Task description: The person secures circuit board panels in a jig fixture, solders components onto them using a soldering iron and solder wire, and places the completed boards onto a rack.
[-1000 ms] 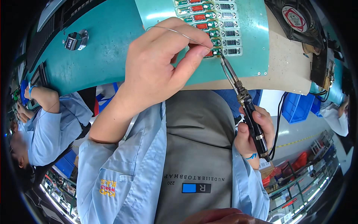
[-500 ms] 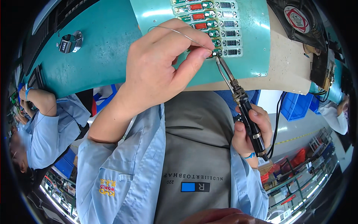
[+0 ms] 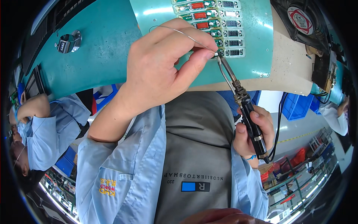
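Pinching thin silvery wire (image 3: 190, 37) in left hand (image 3: 162, 63) — thumb and finger together on it; right hand (image 3: 265, 128) clamped around black-handled soldering iron (image 3: 247, 105), tip at lowest green circuit board (image 3: 221, 51) on turquoise panel (image 3: 257, 56).

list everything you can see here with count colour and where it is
Panel: one, teal, top centre
Circuit boards: at least six, green with red parts, on the panel, partly hidden
Digit displays: at least six, mostly dark, right of the boards
Soldering iron: one, black and metal, tip at the nearest board
Wire: one, silver, over the left hand
Mat: one, teal, upper left
Small device: one, silver, on the mat
Crate: at least one, blue, right
Co-workers: two, pale clothing, side edges
Left hand: one, bare, pinching the wire
Right hand: one, bare, gripping the iron
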A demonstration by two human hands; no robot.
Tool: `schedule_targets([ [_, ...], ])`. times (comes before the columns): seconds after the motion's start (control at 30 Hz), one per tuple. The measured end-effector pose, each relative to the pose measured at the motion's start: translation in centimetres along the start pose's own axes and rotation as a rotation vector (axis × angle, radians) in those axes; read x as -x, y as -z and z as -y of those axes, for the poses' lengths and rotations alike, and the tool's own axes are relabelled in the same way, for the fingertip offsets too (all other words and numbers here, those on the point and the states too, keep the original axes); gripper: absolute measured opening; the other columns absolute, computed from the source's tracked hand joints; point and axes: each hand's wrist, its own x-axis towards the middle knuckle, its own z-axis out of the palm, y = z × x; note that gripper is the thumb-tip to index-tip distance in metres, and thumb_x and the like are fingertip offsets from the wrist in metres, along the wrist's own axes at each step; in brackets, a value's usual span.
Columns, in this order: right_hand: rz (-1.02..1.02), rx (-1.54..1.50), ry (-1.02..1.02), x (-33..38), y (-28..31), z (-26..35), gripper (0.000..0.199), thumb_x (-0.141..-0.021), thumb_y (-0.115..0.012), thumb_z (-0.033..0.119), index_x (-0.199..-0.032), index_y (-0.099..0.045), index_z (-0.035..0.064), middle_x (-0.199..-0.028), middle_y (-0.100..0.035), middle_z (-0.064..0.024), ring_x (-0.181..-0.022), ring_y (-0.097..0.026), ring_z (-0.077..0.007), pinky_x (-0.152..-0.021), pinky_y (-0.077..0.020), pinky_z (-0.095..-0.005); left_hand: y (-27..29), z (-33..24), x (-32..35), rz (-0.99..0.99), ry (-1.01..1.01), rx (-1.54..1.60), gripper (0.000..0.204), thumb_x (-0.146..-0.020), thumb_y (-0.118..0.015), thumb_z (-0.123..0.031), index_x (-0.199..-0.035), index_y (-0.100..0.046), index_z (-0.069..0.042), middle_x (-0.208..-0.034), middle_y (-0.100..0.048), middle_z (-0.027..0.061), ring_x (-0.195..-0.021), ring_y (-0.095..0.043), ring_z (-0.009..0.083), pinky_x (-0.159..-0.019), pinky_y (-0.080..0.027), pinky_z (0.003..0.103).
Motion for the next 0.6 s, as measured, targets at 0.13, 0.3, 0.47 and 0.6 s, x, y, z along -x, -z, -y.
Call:
schedule_targets([
  [0.13, -0.004, 0.004, -0.002, 0.08, 0.01, -0.1, 0.037, -0.083, -0.087, 0.011, -0.113, -0.068, 0.0033, -0.102, -0.074, -0.0187, -0.08, -0.072, -0.0268, -0.071, -0.0579, -0.0333, -0.02, -0.12, -0.04, 0.001, 0.018, 0.002, 0.017, -0.082, -0.078, 0.005, -0.097, -0.078, -0.003, -0.093, -0.072, 0.0047, -0.063, -0.049, 0.0097, -0.053, -0.036, 0.021],
  [0.3, -0.004, 0.001, -0.009, 0.11, 0.07, -0.11, 0.037, -0.083, -0.087, 0.012, -0.113, -0.068, 0.0031, -0.102, -0.074, -0.0191, -0.079, -0.072, -0.027, -0.07, -0.0578, -0.0335, -0.29, 0.01, 0.13, 0.005, 0.014, -0.037, 0.017, -0.081, -0.079, 0.005, -0.095, -0.079, -0.003, -0.092, -0.073, 0.0046, -0.063, -0.049, 0.0099, -0.053, -0.036, 0.021],
  [0.47, -0.005, -0.009, -0.019, 0.11, 0.08, -0.02, 0.036, -0.082, -0.088, 0.011, -0.112, -0.068, 0.0031, -0.102, -0.073, -0.0192, -0.079, -0.071, -0.0273, -0.07, -0.0579, -0.0338, -0.41, -0.12, 0.17, 0.002, 0.017, -0.064, 0.016, -0.08, -0.079, 0.005, -0.094, -0.079, -0.003, -0.091, -0.074, 0.0047, -0.063, -0.049, 0.0101, -0.053, -0.036, 0.022],
  [0.6, -0.004, -0.013, -0.001, 0.18, 0.02, -0.27, 0.037, -0.083, -0.087, 0.012, -0.114, -0.067, 0.0036, -0.102, -0.073, -0.0192, -0.079, -0.07, -0.0265, -0.069, -0.057, -0.0337, -0.47, -0.04, 0.08, -0.009, -0.001, -0.07, 0.017, -0.08, -0.079, 0.005, -0.094, -0.079, -0.003, -0.091, -0.074, 0.0047, -0.064, -0.049, 0.0102, -0.053, -0.036, 0.022],
])
